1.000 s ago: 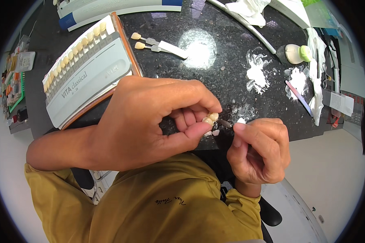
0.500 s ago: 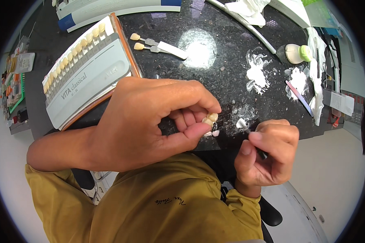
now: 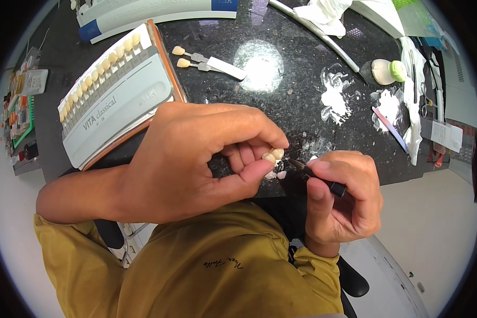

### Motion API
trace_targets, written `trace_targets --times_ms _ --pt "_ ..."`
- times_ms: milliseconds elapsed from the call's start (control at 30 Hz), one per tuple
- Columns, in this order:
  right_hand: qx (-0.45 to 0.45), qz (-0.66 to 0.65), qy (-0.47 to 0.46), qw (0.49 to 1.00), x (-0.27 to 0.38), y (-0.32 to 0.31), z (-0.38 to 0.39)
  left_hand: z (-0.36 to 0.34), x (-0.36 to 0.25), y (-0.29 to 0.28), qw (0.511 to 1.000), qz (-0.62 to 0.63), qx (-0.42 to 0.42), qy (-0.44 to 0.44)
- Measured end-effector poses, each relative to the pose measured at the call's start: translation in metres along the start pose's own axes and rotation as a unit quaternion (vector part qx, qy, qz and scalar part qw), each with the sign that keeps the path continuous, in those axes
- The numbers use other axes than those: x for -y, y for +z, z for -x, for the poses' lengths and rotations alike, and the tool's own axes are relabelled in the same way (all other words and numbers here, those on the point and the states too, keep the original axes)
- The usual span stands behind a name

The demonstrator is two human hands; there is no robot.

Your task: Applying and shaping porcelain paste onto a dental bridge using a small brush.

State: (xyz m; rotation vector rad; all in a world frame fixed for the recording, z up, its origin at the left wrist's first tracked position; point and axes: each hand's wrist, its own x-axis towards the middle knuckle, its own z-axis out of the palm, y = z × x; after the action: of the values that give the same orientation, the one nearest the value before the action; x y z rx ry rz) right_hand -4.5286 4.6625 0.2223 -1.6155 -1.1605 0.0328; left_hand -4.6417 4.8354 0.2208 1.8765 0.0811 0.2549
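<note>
Between the thumb and forefinger of my left hand (image 3: 206,153) I pinch a small dental bridge (image 3: 273,155) of glossy, cream tooth crowns. My right hand (image 3: 347,196) is closed round a fine brush (image 3: 323,177) with a black handle. Its dark tip points left, just short of the crowns with a small gap between. Below the crowns lie small pinkish-white pieces (image 3: 276,175) on the black speckled worktop (image 3: 212,87). A white bit shows partly behind my right fingers, beside a powdery white smear (image 3: 317,146).
At left lies a grey tooth shade guide (image 3: 116,100) on a brown-edged folder. Two shade tabs (image 3: 196,59) rest behind my left hand. White powder piles (image 3: 334,98), a pink-and-blue stick (image 3: 390,129), a green-capped bottle (image 3: 388,71) and a grey handpiece (image 3: 318,34) are at right.
My right hand has brought the brush left and turned it, so its tip has left the white bit and come near the crowns. My left hand stays almost still.
</note>
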Motion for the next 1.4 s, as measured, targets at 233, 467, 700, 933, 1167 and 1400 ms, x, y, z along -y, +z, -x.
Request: trace_targets --times_ms 233,467,700,933,1167,1400 --pt "0.015 0.011 -0.009 1.0 0.0 0.001 -0.001 0.0 0.001 0.001 1.0 0.005 -0.003 0.007" --pt "0.016 0.007 -0.014 1.0 0.001 0.003 -0.002 0.002 0.002 0.0 1.0 0.005 -0.008 0.011" --pt "0.022 0.017 -0.021 0.999 -0.002 0.002 -0.001 0.001 0.003 0.001 1.0 0.002 -0.013 0.016" --pt "-0.055 -0.056 -0.001 0.997 -0.003 -0.015 0.013 -0.006 0.001 0.004 1.0 0.013 0.001 0.013" --pt "-0.289 0.06 -0.019 0.955 -0.016 -0.078 0.021 0.002 -0.007 0.003 0.998 0.014 -0.052 0.02" --pt "-0.248 0.332 0.09 0.906 -0.036 -0.132 0.026 0.005 -0.009 0.004 0.998 -0.001 -0.061 -0.009"
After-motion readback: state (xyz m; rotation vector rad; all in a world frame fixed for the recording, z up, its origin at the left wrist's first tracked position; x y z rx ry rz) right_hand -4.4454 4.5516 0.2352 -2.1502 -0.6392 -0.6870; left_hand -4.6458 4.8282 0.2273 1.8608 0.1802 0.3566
